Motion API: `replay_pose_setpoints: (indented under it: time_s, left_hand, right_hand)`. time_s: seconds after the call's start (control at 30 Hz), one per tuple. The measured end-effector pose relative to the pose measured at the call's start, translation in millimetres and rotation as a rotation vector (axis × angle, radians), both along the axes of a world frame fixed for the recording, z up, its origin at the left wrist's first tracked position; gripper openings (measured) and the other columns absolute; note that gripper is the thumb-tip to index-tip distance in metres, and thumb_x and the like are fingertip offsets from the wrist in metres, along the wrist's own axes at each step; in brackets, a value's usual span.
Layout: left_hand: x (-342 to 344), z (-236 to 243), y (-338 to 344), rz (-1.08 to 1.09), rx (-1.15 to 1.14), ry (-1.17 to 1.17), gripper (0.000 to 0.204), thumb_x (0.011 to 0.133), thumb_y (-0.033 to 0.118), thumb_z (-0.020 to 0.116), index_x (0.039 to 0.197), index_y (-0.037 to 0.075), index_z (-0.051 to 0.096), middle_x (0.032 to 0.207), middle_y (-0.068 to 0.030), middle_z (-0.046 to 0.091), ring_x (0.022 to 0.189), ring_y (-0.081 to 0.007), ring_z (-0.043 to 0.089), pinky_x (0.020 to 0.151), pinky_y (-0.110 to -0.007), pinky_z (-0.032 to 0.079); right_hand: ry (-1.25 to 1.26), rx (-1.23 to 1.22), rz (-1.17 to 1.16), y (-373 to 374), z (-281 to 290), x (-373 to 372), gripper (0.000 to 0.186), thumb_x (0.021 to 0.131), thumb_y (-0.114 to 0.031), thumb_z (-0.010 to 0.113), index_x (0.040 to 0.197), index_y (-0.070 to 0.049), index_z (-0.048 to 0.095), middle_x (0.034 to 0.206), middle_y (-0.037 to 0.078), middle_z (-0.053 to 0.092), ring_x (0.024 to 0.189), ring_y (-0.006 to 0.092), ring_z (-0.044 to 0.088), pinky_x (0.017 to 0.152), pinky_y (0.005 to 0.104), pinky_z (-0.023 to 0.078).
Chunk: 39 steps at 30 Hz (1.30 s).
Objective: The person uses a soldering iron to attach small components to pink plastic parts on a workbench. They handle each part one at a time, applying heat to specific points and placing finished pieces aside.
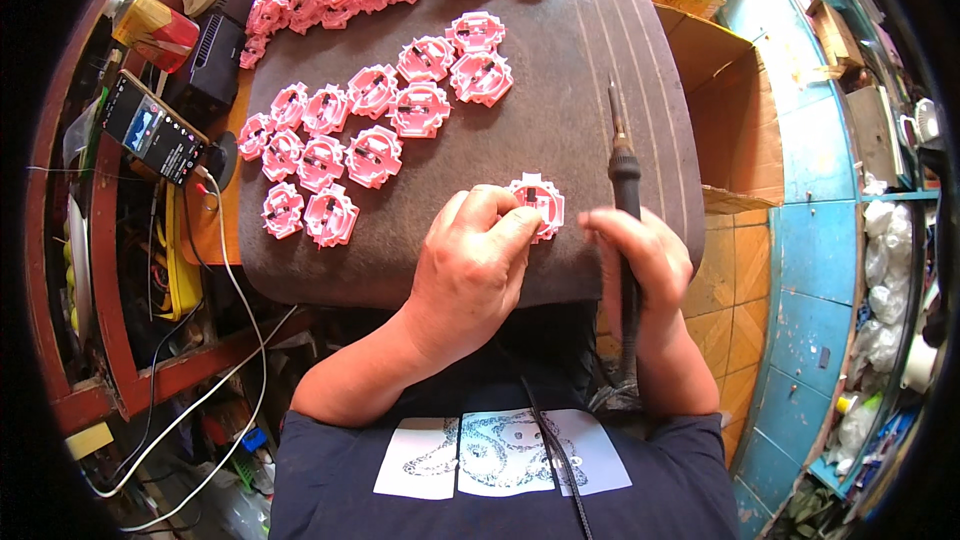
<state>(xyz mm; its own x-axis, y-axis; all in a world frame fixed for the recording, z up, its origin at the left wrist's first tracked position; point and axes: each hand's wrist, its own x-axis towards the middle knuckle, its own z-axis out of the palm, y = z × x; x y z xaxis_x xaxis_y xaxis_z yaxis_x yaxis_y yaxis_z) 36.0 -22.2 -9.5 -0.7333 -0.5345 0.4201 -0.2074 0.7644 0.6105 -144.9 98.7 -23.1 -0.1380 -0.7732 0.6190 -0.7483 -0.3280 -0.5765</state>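
Pink plastic housing [545,202] lies on the dark surface [560,70] near its front edge, its left side pinched by the left hand's [465,265] thumb and finger. The right hand [655,260], loosely curled, holds a soldering iron [625,172], tip pointing away. More pink housings [373,157] lie leftward.

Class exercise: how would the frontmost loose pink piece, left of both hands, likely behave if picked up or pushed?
The pink piece is probably light, given its thin walls and hollow middle. It looks fairly stiff, its notched rim holding a crisp shape. Pushed, it would likely slide rather than roll, as it seems to lie flat on the table.
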Motion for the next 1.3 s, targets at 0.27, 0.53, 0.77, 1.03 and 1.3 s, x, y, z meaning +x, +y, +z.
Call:
replay_pose_setpoints:
  time_s: [0.27, 0.53, 0.77, 1.03, 1.3]
  left_hand:
    - [0, 2, -1, -0.008, 0.016, -0.023, 0.021, 0.086, -0.004, 0.074, 0.106, 0.002, 0.071, 0.103, -0.0142, 0.065, 0.093, -0.0361, 0.066, 0.082, -0.044, 0.054]
    - [1, 1, 0, -0.006, 0.005, -0.018, 0.023, 0.085, -0.003, 0.075, 0.107, 0.002, 0.071, 0.102, -0.0142, 0.064, 0.093, -0.0361, 0.066, 0.081, -0.045, 0.054]
    - [-1, 2, -1, -0.014, -0.003, -0.007, 0.023, 0.085, -0.003, 0.075, 0.107, 0.002, 0.071, 0.101, -0.0138, 0.065, 0.091, -0.0361, 0.066, 0.081, -0.045, 0.054]
    - [1, -3, -2, -0.023, -0.011, -0.008, 0.025, 0.084, -0.001, 0.074, 0.109, 0.004, 0.071, 0.102, -0.0119, 0.063, 0.093, -0.0345, 0.064, 0.083, -0.045, 0.053]
    - [1, -3, -1, -0.021, -0.013, 0.001, 0.025, 0.084, -0.001, 0.074, 0.109, 0.004, 0.070, 0.102, -0.0124, 0.063, 0.093, -0.0344, 0.064, 0.082, -0.045, 0.053]
  right_hand:
    - [-0.037, 0.125, -0.015, -26, 6, 12, 0.067, 0.078, -0.011, 0.087, 0.135, -0.003, 0.052, 0.121, 0.021, 0.070, 0.089, 0.0420, 0.065, 0.079, 0.0497, 0.053]
    - [-0.006, 0.097, 0.013, -29, 0, 10, 0.064, 0.080, -0.014, 0.086, 0.133, -0.004, 0.053, 0.116, 0.020, 0.070, 0.085, 0.0413, 0.064, 0.074, 0.0495, 0.052]
    - [-0.001, 0.064, 0.013, -27, -9, 7, 0.068, 0.078, -0.012, 0.091, 0.134, -0.006, 0.053, 0.129, 0.016, 0.070, 0.077, 0.0256, 0.059, 0.068, 0.0379, 0.052]
    - [-0.002, 0.053, 0.008, -28, -10, 8, 0.068, 0.078, -0.012, 0.091, 0.134, -0.005, 0.053, 0.127, 0.015, 0.071, 0.077, 0.0251, 0.058, 0.068, 0.0375, 0.051]
    - [-0.032, 0.060, 0.002, -28, -4, 11, 0.060, 0.083, -0.015, 0.086, 0.132, -0.004, 0.053, 0.116, 0.019, 0.073, 0.083, 0.0423, 0.066, 0.075, 0.0480, 0.053]
